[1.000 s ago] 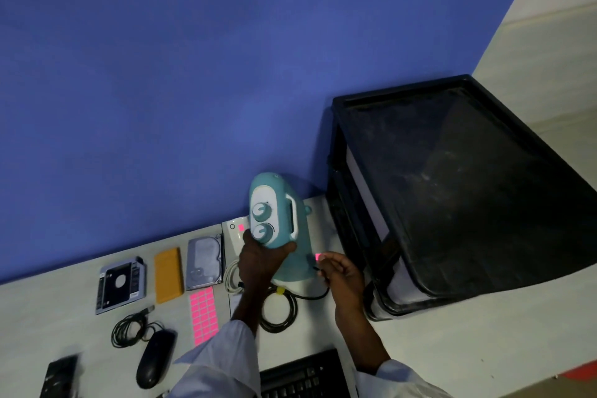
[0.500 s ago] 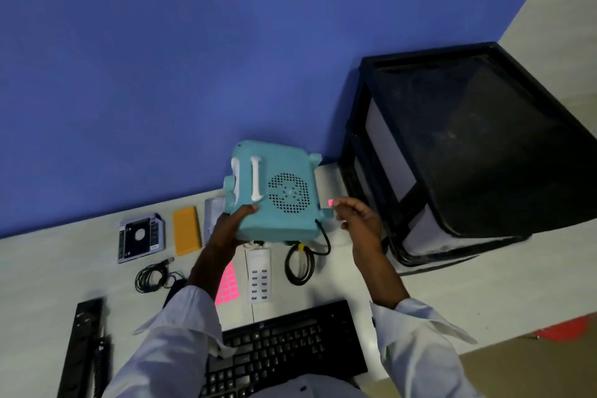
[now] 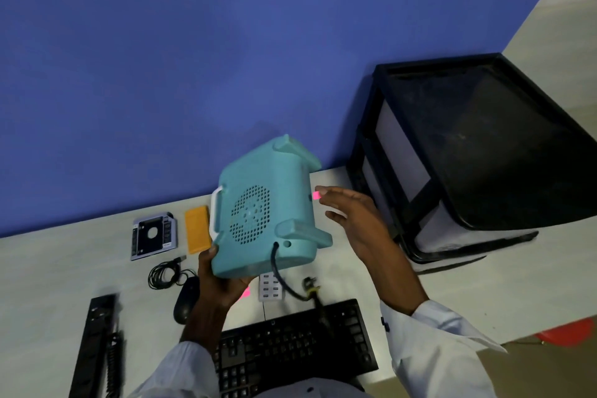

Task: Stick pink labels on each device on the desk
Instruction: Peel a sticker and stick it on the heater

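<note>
Two hands are at work over a pale, smooth desk [image 3: 452, 294]. The left hand [image 3: 219, 281] grips the bottom corner of a teal plastic box device [image 3: 268, 213], thumb on its side and fingers curled under it. The device is up off the desk and tilted. Its back faces the camera and has a round patch of little holes, two chunky feet and one white handle [image 3: 216, 213]. One black cord [image 3: 284, 281] hangs from it down to a plug.

The right hand [image 3: 355, 220] is spread, with its fingers fairly straight. One small pink label [image 3: 316, 195] sits at a fingertip, just beside the right edge of the device. Whether it touches the device cannot be told.

The left hand hides most of a pink label sheet [image 3: 246, 292], so only a corner shows. Beside it lies one white hub [image 3: 270, 286] with rows of slots. Near the person is one black keyboard [image 3: 290, 349]. To the left lie one black mouse [image 3: 184, 304], one coiled black cable [image 3: 164, 273], one flat orange block [image 3: 197, 229], one silver metal drive tray [image 3: 151, 234] and one long black power strip [image 3: 97, 342]. A black stack of paper trays [image 3: 468, 155] stands at the right against the blue wall [image 3: 193, 58].
</note>
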The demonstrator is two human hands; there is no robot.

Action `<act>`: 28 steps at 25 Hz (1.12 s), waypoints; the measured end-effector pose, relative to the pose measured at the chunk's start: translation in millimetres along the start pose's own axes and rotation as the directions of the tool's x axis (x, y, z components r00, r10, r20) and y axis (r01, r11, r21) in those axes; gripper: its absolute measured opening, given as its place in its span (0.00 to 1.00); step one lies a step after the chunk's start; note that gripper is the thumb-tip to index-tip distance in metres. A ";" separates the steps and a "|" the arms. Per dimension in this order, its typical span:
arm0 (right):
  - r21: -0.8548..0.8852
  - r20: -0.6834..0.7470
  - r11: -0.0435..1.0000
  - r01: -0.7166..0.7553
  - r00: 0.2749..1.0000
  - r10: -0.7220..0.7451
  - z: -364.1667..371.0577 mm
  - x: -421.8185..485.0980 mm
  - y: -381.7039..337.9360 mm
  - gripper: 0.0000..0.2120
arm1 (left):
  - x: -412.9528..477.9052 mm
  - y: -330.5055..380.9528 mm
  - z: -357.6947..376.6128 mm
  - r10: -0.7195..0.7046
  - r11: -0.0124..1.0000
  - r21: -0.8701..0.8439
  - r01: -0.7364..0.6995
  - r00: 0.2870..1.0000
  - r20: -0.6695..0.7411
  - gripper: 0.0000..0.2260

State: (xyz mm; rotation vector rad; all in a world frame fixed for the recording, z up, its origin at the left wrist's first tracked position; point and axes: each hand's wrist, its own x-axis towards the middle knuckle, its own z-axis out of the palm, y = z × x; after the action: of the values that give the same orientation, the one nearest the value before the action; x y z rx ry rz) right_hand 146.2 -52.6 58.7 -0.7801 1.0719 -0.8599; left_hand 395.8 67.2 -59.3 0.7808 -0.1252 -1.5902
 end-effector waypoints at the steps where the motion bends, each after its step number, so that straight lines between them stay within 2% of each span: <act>1: -0.011 0.012 1.000 -0.003 1.000 0.004 6.4 -4.3 -3.1 0.09 | -2.7 0.5 2.7 0.012 1.000 -0.015 -0.012 1.000 0.021 0.27; 4: -0.005 -0.002 1.000 0.006 1.000 -0.006 23.9 -13.5 -9.5 0.09 | -7.4 0.0 2.2 -0.006 0.996 -0.085 0.015 0.994 0.109 0.27; 8: -0.020 -0.029 1.000 0.002 1.000 -0.003 42.7 -20.1 -13.9 0.11 | -11.8 -2.4 -1.9 -0.039 0.991 -0.124 0.057 0.990 0.137 0.28; 11: -0.036 -0.081 0.999 0.000 0.997 -0.003 53.8 -21.6 -12.9 0.07 | -14.1 5.7 7.7 0.012 0.995 -0.102 -0.001 0.994 0.109 0.27; 15: -0.002 -0.161 1.000 -0.006 0.987 0.006 59.3 -21.1 -10.4 0.06 | -13.6 0.0 7.5 -0.050 0.994 -0.092 0.063 0.989 0.143 0.26; 22: -0.007 -0.311 0.991 0.137 0.941 -0.132 56.5 -7.7 6.5 0.17 | -0.9 6.6 -0.6 -0.145 0.988 -0.047 0.148 0.988 0.053 0.26; 26: -0.019 -0.296 0.991 0.135 0.946 -0.134 37.0 3.8 24.3 0.10 | 6.0 4.0 3.9 -0.077 0.997 0.006 0.077 0.992 0.097 0.27; 28: -0.027 -0.295 0.993 0.118 0.948 -0.120 25.6 4.9 38.0 0.07 | 5.6 4.0 15.2 -0.069 0.995 0.071 0.068 0.998 0.011 0.30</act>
State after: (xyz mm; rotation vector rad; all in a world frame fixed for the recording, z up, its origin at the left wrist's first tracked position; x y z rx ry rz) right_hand 179.5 -36.6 31.3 -0.7432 1.3033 -1.1009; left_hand 391.0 55.9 -48.1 0.8365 -0.1666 -1.6637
